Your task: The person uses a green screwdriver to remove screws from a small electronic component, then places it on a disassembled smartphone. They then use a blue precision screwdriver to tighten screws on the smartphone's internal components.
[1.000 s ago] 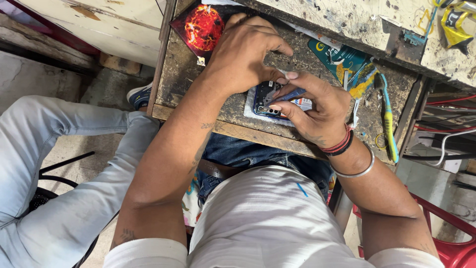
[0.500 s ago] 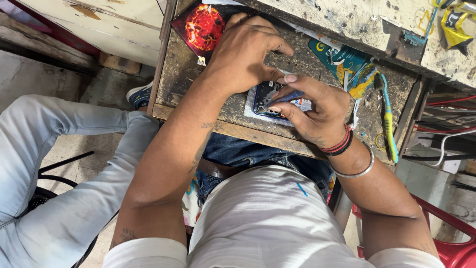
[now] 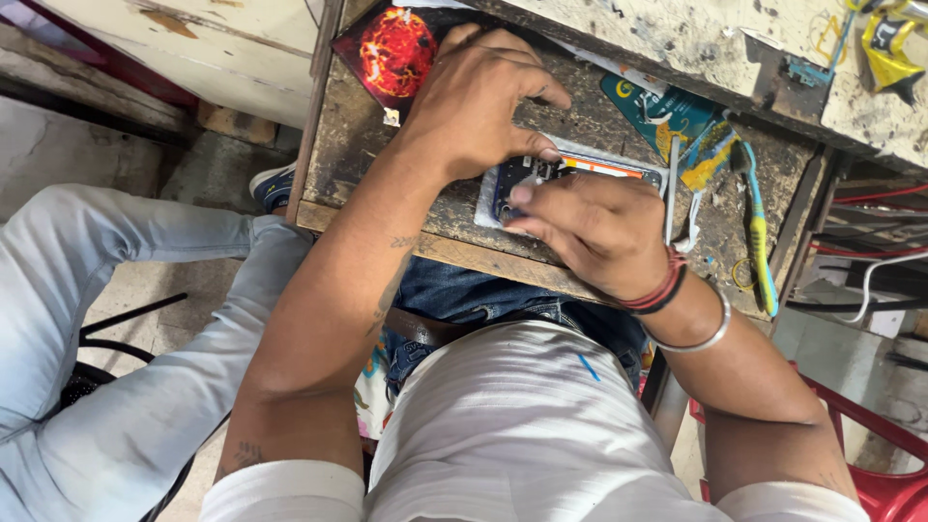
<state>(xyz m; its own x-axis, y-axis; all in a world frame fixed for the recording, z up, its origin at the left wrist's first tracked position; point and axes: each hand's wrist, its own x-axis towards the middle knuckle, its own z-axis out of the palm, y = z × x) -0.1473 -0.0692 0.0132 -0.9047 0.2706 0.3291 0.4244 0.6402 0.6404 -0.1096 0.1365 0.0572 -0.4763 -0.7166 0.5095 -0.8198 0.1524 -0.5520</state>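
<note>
Red fiery card [image 3: 394, 50] at eleven o'clock on my scuffed wooden worktop [image 3: 358, 145], teal packet [image 3: 667, 111] at one, blue-yellow brush [image 3: 759, 227] at three, red chair [image 3: 875, 474] at five

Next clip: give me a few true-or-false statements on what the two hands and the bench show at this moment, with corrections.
1. Both hands rest on the opened phone. True.
2. The left hand holds a hammer. False: its fingers press on the phone's upper edge.
3. The right hand sits at the phone's near edge, thumb on it. True.
4. The red-patterned card lies right of the phone. False: it lies to the left, beyond the left hand.
5. The green-handled tool is gripped in the right hand. False: it lies loose on the wooden bench.
</note>
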